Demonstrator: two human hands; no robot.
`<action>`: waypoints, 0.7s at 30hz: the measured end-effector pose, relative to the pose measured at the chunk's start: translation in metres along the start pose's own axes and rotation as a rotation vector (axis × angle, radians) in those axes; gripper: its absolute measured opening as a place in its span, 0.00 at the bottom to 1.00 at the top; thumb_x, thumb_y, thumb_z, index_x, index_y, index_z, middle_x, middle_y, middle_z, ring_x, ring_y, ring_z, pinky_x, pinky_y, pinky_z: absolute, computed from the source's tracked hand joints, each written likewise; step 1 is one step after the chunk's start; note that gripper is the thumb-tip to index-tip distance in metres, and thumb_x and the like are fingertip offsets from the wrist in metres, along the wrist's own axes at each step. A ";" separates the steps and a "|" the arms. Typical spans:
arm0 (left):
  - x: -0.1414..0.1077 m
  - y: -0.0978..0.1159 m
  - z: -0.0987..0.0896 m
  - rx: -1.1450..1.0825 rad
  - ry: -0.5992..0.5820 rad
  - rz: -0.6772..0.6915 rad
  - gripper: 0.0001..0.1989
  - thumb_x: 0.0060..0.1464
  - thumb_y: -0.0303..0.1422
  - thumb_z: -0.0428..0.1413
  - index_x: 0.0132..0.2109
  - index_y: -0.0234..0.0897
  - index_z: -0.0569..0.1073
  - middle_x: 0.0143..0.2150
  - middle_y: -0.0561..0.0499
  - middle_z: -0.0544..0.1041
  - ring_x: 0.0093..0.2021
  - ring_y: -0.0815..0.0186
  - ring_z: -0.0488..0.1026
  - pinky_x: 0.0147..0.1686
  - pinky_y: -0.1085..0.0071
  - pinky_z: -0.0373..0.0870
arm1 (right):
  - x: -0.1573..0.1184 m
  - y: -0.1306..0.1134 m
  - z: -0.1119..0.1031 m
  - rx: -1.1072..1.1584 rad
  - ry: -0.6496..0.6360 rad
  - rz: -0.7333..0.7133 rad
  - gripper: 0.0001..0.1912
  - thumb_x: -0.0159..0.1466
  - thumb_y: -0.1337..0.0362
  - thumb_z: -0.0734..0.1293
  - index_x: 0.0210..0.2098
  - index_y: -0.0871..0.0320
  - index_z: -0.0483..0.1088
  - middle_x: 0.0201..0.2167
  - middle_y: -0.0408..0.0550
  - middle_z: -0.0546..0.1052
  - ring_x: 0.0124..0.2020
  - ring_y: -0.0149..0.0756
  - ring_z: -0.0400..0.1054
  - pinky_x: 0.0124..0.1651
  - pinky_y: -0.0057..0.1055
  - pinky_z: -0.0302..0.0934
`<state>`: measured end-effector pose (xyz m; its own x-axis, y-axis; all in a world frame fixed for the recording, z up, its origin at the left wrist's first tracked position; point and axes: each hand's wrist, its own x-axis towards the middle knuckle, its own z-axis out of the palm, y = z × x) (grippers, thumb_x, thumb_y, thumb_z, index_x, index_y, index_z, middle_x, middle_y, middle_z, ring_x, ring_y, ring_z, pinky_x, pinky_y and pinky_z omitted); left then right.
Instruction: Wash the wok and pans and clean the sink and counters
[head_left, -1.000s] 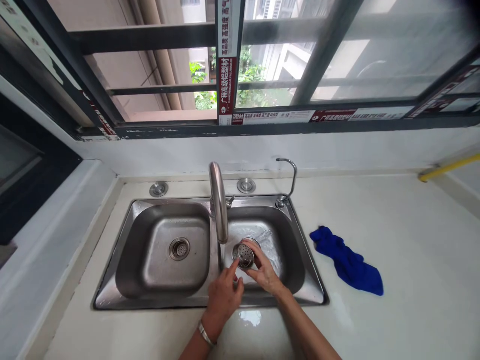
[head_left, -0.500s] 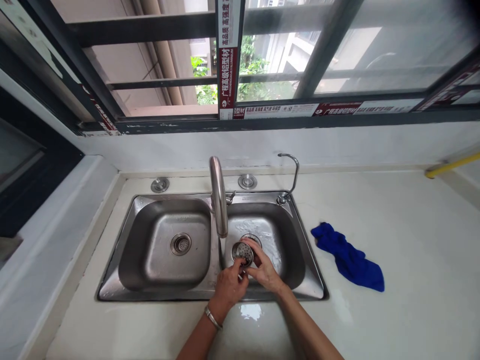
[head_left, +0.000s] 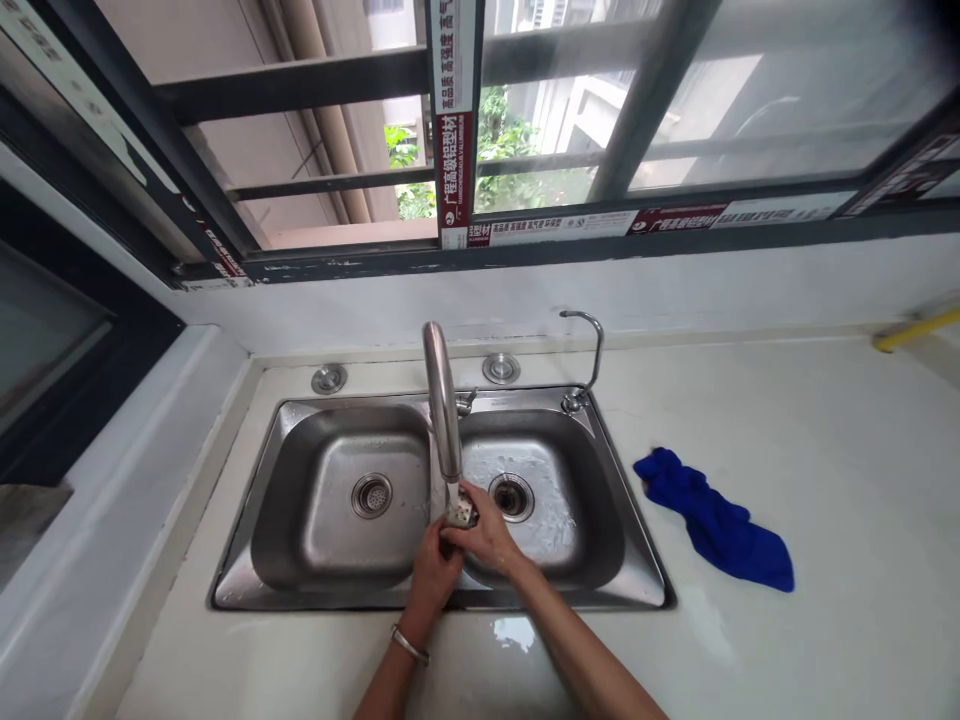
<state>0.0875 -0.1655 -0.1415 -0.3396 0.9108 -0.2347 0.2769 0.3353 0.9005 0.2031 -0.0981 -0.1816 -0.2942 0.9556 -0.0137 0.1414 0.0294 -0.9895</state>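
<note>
A perforated metal sink strainer (head_left: 463, 513) is between my two hands, beneath the spout of the faucet (head_left: 442, 410), where a stream of water runs onto it. My right hand (head_left: 487, 535) grips the strainer from the right, its fingers around the side. From below and to the left, my left hand (head_left: 436, 568) is closed against it, though its fingertips are partly hidden. Both hands are over the divider side of the right basin (head_left: 577, 500). To their right the drain hole (head_left: 511, 497) in that basin is uncovered.
The left basin (head_left: 300, 500) has its own strainer (head_left: 372, 495) in the drain. Two round metal lids (head_left: 328, 378) rest behind the sink. A thin curved tap (head_left: 598, 345) rises at the back right corner. A blue cloth (head_left: 716, 520) lies on the counter (head_left: 840, 430).
Both hands have moved left with the strainer, bringing it under the running water and tilting it. The drain hole of the right basin now shows fully. The view has shifted slightly.
</note>
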 end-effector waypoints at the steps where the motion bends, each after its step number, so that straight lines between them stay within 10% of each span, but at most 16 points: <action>1: 0.005 0.000 -0.002 -0.016 -0.021 -0.060 0.16 0.46 0.31 0.59 0.45 0.33 0.75 0.42 0.43 0.80 0.43 0.57 0.76 0.45 0.61 0.73 | 0.001 -0.002 0.004 -0.020 0.022 0.016 0.41 0.46 0.59 0.76 0.58 0.55 0.62 0.50 0.50 0.72 0.50 0.45 0.68 0.57 0.44 0.62; 5: 0.017 0.005 -0.005 -0.186 -0.051 -0.269 0.23 0.45 0.35 0.62 0.49 0.34 0.72 0.39 0.47 0.80 0.32 0.60 0.76 0.28 0.66 0.74 | 0.005 -0.008 0.005 -0.137 0.119 0.016 0.37 0.47 0.59 0.75 0.54 0.57 0.64 0.48 0.52 0.71 0.49 0.47 0.67 0.54 0.44 0.63; 10: 0.014 0.013 0.001 -0.469 -0.076 -0.375 0.23 0.42 0.42 0.66 0.44 0.35 0.74 0.39 0.47 0.79 0.35 0.61 0.77 0.29 0.67 0.75 | 0.002 -0.011 -0.011 -0.347 0.042 -0.075 0.31 0.47 0.66 0.73 0.51 0.56 0.68 0.45 0.53 0.68 0.47 0.48 0.65 0.52 0.47 0.63; 21: 0.017 0.029 0.010 -0.807 -0.146 -0.461 0.22 0.44 0.41 0.67 0.42 0.31 0.76 0.41 0.42 0.81 0.39 0.60 0.78 0.32 0.72 0.74 | -0.019 0.009 -0.020 0.075 0.038 -0.004 0.40 0.49 0.63 0.73 0.60 0.53 0.60 0.54 0.54 0.68 0.52 0.47 0.66 0.48 0.40 0.68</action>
<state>0.0987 -0.1376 -0.1228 -0.1290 0.7694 -0.6256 -0.5823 0.4519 0.6758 0.2287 -0.1102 -0.1874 -0.2583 0.9660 -0.0053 0.0681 0.0127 -0.9976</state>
